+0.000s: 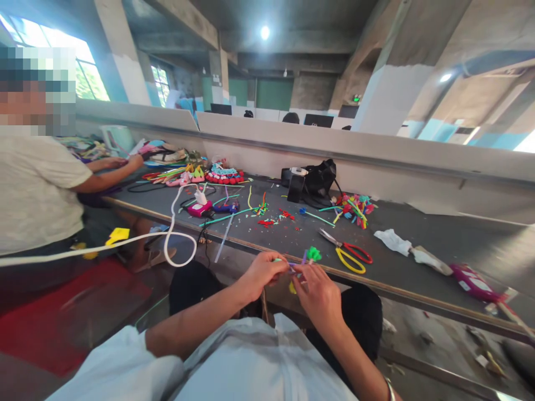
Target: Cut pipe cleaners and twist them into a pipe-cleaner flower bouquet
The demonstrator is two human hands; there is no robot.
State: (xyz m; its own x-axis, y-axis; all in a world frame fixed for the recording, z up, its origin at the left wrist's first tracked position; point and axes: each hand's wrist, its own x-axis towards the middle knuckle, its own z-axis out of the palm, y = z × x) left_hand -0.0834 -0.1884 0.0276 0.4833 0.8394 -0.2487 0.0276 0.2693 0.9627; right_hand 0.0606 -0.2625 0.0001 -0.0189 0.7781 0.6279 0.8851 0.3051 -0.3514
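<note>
Just in front of the table's near edge, over my lap, my left hand (264,274) and my right hand (320,294) meet with their fingers pinched. Between them runs a thin purple pipe cleaner (292,267), partly hidden by the fingertips. A fuzzy green flower-like piece (313,254) sticks up just beyond my right fingers. Under the right fingers shows a small yellow bit (292,287); whether it is joined to the purple piece I cannot tell. Scissors (348,252) with one red and one yellow handle lie on the table to the right of my hands, blades spread.
Cut pipe cleaner bits (266,223) are scattered on the dark table (413,284). Further back are a black bag (321,177) and a colourful bundle (355,210). A white cable (173,234) loops at left. A magenta device (472,283) lies far right. A co-worker (37,189) sits at left.
</note>
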